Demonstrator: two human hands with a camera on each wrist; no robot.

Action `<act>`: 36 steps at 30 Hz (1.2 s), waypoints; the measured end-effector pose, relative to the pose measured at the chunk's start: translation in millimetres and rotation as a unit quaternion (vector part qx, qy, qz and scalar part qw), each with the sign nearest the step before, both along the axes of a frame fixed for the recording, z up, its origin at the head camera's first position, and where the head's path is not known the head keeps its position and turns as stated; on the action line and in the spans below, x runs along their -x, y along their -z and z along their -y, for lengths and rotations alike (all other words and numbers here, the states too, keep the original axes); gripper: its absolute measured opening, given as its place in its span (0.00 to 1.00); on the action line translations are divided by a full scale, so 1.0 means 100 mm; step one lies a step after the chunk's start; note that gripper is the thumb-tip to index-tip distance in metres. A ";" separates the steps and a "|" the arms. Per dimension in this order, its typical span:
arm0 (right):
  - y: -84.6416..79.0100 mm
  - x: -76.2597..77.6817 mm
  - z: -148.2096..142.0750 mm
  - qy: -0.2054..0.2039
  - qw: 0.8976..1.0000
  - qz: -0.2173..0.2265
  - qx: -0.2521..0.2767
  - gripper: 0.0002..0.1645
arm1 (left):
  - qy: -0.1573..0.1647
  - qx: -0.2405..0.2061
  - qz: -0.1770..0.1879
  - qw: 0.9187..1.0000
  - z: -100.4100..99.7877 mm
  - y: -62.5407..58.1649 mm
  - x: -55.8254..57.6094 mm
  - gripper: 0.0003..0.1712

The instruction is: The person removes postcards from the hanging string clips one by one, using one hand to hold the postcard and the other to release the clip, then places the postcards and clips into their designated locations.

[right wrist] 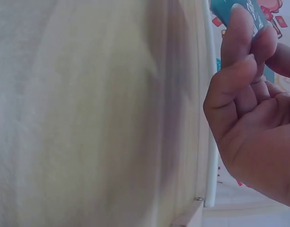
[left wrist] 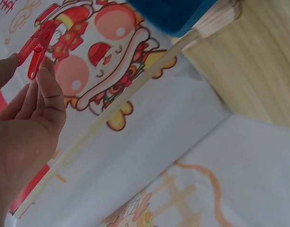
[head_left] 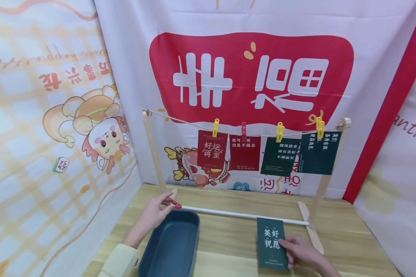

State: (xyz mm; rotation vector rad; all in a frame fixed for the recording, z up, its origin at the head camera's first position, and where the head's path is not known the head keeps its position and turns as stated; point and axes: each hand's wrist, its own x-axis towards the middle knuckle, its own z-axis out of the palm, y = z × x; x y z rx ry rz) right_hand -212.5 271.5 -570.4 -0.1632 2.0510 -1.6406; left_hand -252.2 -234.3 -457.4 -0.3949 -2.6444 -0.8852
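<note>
My left hand (head_left: 154, 212) pinches a red clothespin (head_left: 175, 204) between thumb and fingers, above the far end of the dark blue tray (head_left: 196, 238). In the left wrist view the red clothespin (left wrist: 37, 47) points upward from the fingertips. At the lower right, my right hand (head_left: 299, 249) pinches the right edge of a dark green card (head_left: 271, 256) with white lettering, held upright over the table. The right wrist view shows only a corner of the green card (right wrist: 223, 10) past the fingers.
A wooden frame (head_left: 153, 150) carries a string (head_left: 180, 120) with two red cards and two green cards hanging from yellow and red clothespins. A white rod (head_left: 225, 212) joins its feet along the wooden table (head_left: 225, 246). Printed cloth (head_left: 124, 46) hangs behind and at the sides.
</note>
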 end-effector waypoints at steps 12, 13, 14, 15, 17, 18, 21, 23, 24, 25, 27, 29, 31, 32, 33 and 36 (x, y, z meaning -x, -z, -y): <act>0.04 -0.04 -0.19 -0.011 0.999 -0.013 -0.040 0.24 | 0.016 0.015 0.090 0.996 -0.18 0.23 0.19 0.08; 0.03 -0.04 -0.21 -0.013 0.999 -0.011 -0.041 0.24 | 0.022 0.014 0.104 0.994 -0.19 0.25 0.20 0.07; 0.02 -0.04 -0.23 -0.015 0.999 -0.008 -0.044 0.24 | 0.029 0.017 0.115 0.993 -0.20 0.27 0.21 0.07; 0.01 -0.05 -0.24 -0.016 0.999 -0.004 -0.046 0.24 | 0.034 0.023 0.123 0.992 -0.20 0.29 0.22 0.07; 0.00 -0.06 -0.27 -0.018 0.999 0.003 -0.051 0.23 | 0.040 0.037 0.136 0.989 -0.20 0.31 0.22 0.07; 0.00 -0.06 -0.28 -0.018 0.998 0.010 -0.054 0.23 | 0.041 0.046 0.138 0.989 -0.20 0.32 0.21 0.08; 0.01 -0.07 -0.30 -0.019 0.998 0.031 -0.059 0.22 | 0.038 0.086 0.135 0.986 -0.17 0.34 0.20 0.09; 0.02 -0.08 -0.32 -0.023 0.997 0.043 -0.064 0.22 | 0.042 0.113 0.139 0.983 -0.17 0.34 0.20 0.08; 0.02 -0.09 -0.33 -0.025 0.996 0.048 -0.067 0.22 | 0.044 0.124 0.142 0.981 -0.16 0.36 0.21 0.09; 0.03 -0.11 -0.35 -0.028 0.996 0.048 -0.070 0.21 | 0.047 0.136 0.146 0.979 -0.16 0.38 0.21 0.09; 0.05 -0.16 -0.38 -0.030 0.995 0.049 -0.078 0.21 | 0.050 0.152 0.156 0.975 -0.18 0.41 0.20 0.09; 0.05 -0.19 -0.41 -0.027 0.995 0.047 -0.090 0.20 | 0.056 0.170 0.150 0.972 -0.18 0.45 0.20 0.10; 0.06 -0.21 -0.44 -0.019 0.994 0.044 -0.102 0.19 | 0.060 0.186 0.141 0.971 -0.19 0.49 0.20 0.10; 0.06 -0.22 -0.45 -0.014 0.993 0.045 -0.108 0.19 | 0.062 0.192 0.136 0.970 -0.19 0.51 0.21 0.10; 0.06 -0.22 -0.45 -0.010 0.992 0.046 -0.114 0.19 | 0.064 0.199 0.131 0.969 -0.20 0.52 0.21 0.10; 0.06 -0.23 -0.48 -0.007 0.991 0.054 -0.121 0.21 | 0.064 0.216 0.129 0.966 -0.20 0.56 0.23 0.11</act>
